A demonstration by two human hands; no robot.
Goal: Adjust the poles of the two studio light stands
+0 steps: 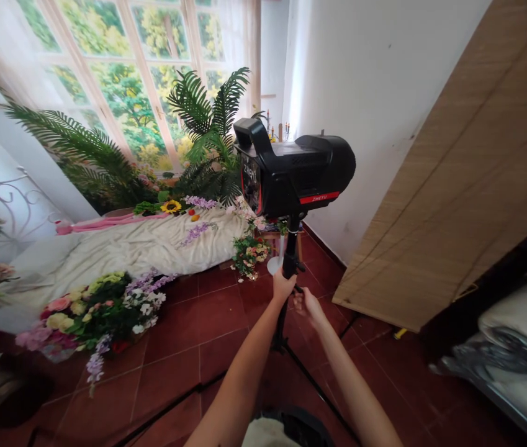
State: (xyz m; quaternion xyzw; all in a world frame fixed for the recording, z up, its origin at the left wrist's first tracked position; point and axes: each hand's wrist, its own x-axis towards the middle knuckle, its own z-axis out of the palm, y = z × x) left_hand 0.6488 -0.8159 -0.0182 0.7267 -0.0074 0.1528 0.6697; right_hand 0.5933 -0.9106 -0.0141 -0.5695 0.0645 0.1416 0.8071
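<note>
A black studio light (291, 167) with a red stripe stands on top of a black light stand (280, 323) in front of me. My left hand (284, 285) is wrapped round the stand's pole, just below a dark collar. Close by on the right, my right hand (307, 305) has its fingers curled at a small black knob (298, 288) on the stand. The stand's legs spread out low over the floor, and part of the pole is hidden behind my left hand and forearm.
A couch draped in cream cloth (151, 248) lies at left, with flower bunches (90, 310) before it. Palm leaves (211, 118) rise by the window. To the right lean a woven blind (435, 161) and an ornate pale chair (514, 341). The floor (174, 335) has red tiles.
</note>
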